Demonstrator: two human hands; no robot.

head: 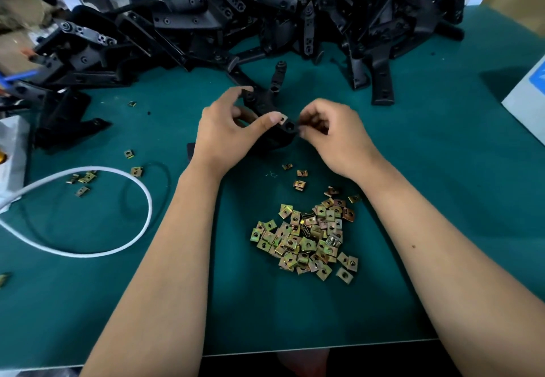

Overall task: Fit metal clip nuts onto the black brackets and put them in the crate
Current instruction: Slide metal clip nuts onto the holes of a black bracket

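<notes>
Head camera footage is centred on a black bracket [267, 117] held just above the green mat [442, 170] by both hands. The bracket is gripped by the left hand [224, 129], fingers curled round its body, with the thumb pressed against a clip nut [283, 118] seated at the bracket's near tab. The same tab is pinched from the other side by the curled fingers of the right hand [330, 135]; whether a second nut is held there cannot be told. The nut is judged to be mid-fitting, pushed on but perhaps not fully home.

A large stock of loose clip nuts [306, 238] is heaped near the front edge, between the forearms, and a few strays [82, 180] are scattered to the left beside a looped white cable [118, 247]. A big tangled pile of brackets [265, 17] is stacked along the back of the mat. No fitted nuts can be made out on them, so most of the work is judged to be left. No crate can be identified with certainty; a white box [528, 96] is cut off at the right edge, so nothing can be said of finished parts.
</notes>
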